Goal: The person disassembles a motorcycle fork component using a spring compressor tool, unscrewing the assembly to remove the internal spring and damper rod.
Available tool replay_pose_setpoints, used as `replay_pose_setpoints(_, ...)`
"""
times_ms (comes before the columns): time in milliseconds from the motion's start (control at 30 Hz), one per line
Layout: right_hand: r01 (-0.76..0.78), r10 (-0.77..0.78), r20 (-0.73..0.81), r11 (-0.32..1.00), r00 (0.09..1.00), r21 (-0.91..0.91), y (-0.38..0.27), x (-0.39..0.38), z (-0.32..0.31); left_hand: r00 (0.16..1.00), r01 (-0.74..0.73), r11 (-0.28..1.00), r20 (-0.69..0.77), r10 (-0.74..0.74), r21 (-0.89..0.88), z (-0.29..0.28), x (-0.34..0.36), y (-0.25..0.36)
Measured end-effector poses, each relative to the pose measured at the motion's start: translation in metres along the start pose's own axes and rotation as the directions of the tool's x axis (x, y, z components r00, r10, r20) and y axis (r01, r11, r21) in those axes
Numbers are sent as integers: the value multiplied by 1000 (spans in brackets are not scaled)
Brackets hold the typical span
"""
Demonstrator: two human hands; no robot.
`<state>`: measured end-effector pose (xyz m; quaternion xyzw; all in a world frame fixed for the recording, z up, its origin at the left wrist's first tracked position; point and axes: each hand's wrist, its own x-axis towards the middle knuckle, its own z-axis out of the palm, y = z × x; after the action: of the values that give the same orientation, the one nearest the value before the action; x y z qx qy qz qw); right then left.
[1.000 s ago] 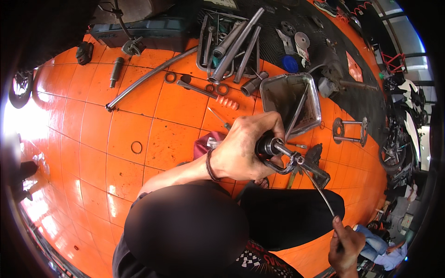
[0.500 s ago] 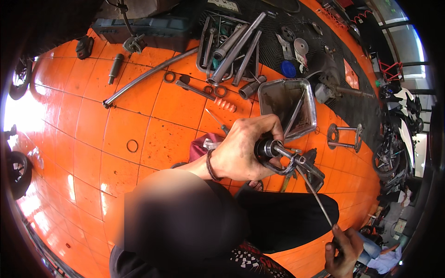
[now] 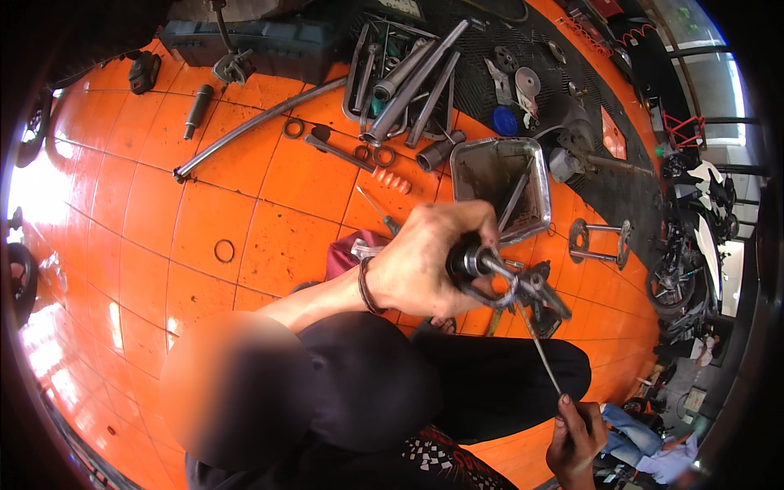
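My left hand point(image 3: 425, 265) is wrapped round a black cylindrical metal part point(image 3: 464, 260), with a silver rod and a blurred metal end piece point(image 3: 535, 287) projecting from it to the right. Lower right, my right hand point(image 3: 578, 433) is closed on a thin metal rod point(image 3: 539, 351). The rod's upper end meets the end piece or lies just beside it; I cannot tell which. Just beyond my left hand lies a screwdriver point(image 3: 377, 208), with dark red cloth point(image 3: 347, 255) next to it. My legs are below, in black trousers point(image 3: 506, 380).
A metal pan point(image 3: 549, 184) holding dark residue and a tube stands ahead. Several tubes and tools fill a tray point(image 3: 349, 102) beyond, near a dark toolbox point(image 3: 253, 53). Rings, a spring point(image 3: 392, 180) and a metal frame point(image 3: 600, 243) lie on orange tiles. A person point(image 3: 670, 457) is at lower right.
My right hand has moved left and slightly down, bringing the thin rod to a steeper angle. The end piece on the held part has turned and is more blurred.
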<state>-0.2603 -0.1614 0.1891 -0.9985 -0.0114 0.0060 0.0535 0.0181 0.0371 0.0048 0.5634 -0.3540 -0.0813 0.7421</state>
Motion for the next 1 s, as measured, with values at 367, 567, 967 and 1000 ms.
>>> replay_pose_setpoints(367, -56, 56, 5, 998, 998, 11, 16, -15, -32, 987, 156, 983, -33, -159, -98, 6, 0, 2)
replay_pose_setpoints(567, -51, 53, -21, 995, 998, 89, 17, -4, -22, 997, 81, 996, 13, -81, -43, 7, -1, 1)
replay_pose_setpoints(967, 46, -46, -61, 999, 997, 0, 22, -4, -16, 999, 37, 997, 5, -36, -70, 8, -1, 4)
replay_pose_setpoints(1000, 32, -32, -49, 999, 998, 13, 22, -3, -17, 999, 45, 997, 6, -45, -69, 8, -2, 4)
